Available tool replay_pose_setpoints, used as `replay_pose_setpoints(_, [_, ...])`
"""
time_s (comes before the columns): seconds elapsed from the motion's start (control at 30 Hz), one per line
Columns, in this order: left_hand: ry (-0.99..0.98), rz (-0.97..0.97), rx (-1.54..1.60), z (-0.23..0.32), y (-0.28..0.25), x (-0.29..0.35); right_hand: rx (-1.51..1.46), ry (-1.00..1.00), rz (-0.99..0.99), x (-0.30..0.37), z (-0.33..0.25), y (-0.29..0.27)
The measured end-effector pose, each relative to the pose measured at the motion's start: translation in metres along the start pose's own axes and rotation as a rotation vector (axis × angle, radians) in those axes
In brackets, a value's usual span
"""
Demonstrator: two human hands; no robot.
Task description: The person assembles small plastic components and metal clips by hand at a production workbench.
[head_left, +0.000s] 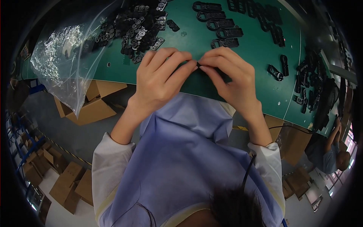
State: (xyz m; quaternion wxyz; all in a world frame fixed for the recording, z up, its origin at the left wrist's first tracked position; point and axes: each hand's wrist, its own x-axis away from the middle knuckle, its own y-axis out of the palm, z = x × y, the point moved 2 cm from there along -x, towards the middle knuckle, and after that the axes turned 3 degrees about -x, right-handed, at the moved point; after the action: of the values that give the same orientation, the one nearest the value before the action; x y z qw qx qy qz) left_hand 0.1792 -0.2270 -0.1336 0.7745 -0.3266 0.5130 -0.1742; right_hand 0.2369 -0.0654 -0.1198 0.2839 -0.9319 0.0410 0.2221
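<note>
Above the near edge of the green table [128,72], my left hand [162,73] and my right hand [232,73] meet fingertip to fingertip. Both are closed in a pinch on a tiny black part [198,64], mostly covered by the fingers, so its kind cannot be told. Beyond my left hand lies a heap of small black plastic parts [138,32] with round metallic-looking centres. Past my right hand, several black oblong plastic pieces with a ring-shaped end [227,33] lie in a slanting column.
A clear plastic bag [72,56] hangs over the table's left edge above an open cardboard box [94,109]. More black pieces [310,79] cover the right side, with two loose ones [284,65] nearer. Another person [329,151] is at the far right. Cardboard boxes [68,185] stand on the floor.
</note>
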Motion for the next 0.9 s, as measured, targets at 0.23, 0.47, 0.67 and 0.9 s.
replay_pose_setpoints(0.23, [-0.093,-0.086,0.163,0.016,0.011,-0.007,0.114,0.089,0.013,0.024,-0.007,-0.026])
replay_pose_setpoints(0.47, [-0.131,-0.165,0.24,0.013,0.016,0.002,0.142,0.107,0.005,0.029,-0.008,-0.02])
replay_pose_setpoints(0.67, [-0.138,-0.141,0.229,0.013,0.016,0.007,0.198,0.071,-0.025,0.025,-0.004,-0.014])
replay_pose_setpoints(0.9, [-0.077,-0.139,0.12,0.016,0.015,0.011,0.354,0.044,0.04,0.029,-0.007,-0.01])
